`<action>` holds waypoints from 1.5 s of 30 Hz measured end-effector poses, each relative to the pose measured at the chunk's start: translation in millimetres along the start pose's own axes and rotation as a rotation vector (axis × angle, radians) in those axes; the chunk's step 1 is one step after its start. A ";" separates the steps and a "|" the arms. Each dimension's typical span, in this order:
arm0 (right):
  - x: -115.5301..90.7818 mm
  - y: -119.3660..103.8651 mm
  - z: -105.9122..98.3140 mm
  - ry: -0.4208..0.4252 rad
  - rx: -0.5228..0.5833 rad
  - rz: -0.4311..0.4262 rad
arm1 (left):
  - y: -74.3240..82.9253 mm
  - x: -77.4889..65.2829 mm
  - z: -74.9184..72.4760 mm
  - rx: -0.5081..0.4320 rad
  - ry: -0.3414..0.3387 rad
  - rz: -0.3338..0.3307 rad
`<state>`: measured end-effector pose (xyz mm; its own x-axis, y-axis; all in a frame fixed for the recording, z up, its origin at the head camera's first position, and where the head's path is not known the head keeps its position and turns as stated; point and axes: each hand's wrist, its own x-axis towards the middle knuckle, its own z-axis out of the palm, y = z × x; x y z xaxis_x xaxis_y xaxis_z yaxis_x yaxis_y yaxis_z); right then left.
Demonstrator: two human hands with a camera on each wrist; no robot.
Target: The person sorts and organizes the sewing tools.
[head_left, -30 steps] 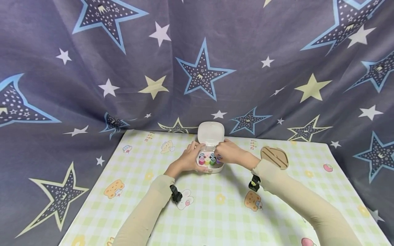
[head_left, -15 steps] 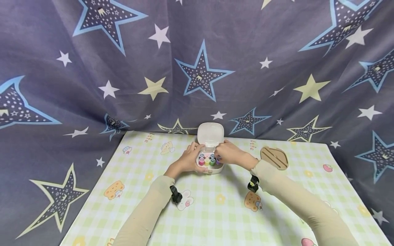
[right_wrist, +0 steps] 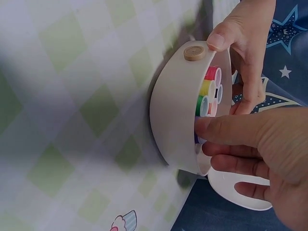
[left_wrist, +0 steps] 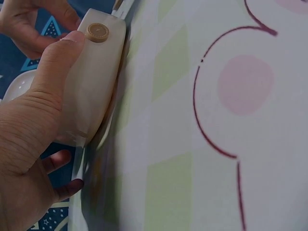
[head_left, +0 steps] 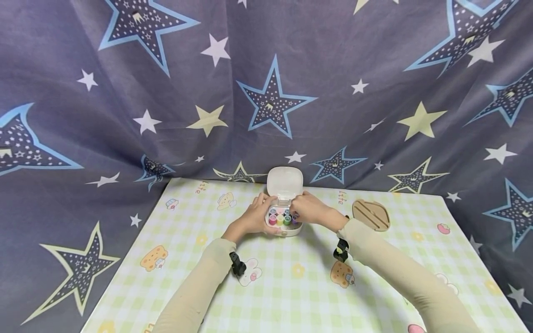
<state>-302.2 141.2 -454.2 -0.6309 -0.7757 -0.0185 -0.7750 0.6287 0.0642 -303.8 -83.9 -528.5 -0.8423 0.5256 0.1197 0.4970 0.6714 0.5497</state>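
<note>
A white sewing box [head_left: 290,233] stands with its rounded lid [head_left: 285,180] raised at the back. My left hand [head_left: 251,217] grips the box's left side, its thumb on the front wall near a round tan button [left_wrist: 97,32]. Upright in the box are small thread spools, among them a red spool [right_wrist: 212,74], a yellow spool [right_wrist: 206,89] and a green spool [right_wrist: 201,107]. My right hand [head_left: 310,207] reaches into the right end, thumb and fingers pinching a purple-blue spool [right_wrist: 198,139], which they mostly hide.
To the right of the box lies a tan, rounded flat piece [head_left: 370,214] with dark slanting lines across it. A green-and-white checked cloth [head_left: 300,286] with cartoon prints covers the table. Behind the table's back edge hangs a dark curtain [head_left: 175,138] with stars.
Both hands keep their places on the box and spool. The right wrist has shifted very slightly to the left, and the head view has tilted up a little.
</note>
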 end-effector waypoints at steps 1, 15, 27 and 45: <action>0.3 -0.1 0.5 0.000 0.001 0.000 | -0.1 -0.1 0.1 0.002 -0.003 -0.002; 2.4 -2.2 1.3 -0.042 0.009 0.024 | -0.1 0.1 0.5 0.005 0.010 0.001; 3.4 -3.1 4.3 -0.034 0.005 0.030 | 0.7 -0.6 -0.5 -0.001 -0.002 -0.013; 5.4 -3.2 7.4 -0.049 -0.007 0.037 | -2.3 0.1 1.7 0.017 -0.011 -0.016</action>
<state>-303.3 135.4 -461.9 -0.6604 -0.7481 -0.0649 -0.7509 0.6564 0.0732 -304.7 -84.4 -531.2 -0.8478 0.5204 0.1022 0.4873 0.6885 0.5371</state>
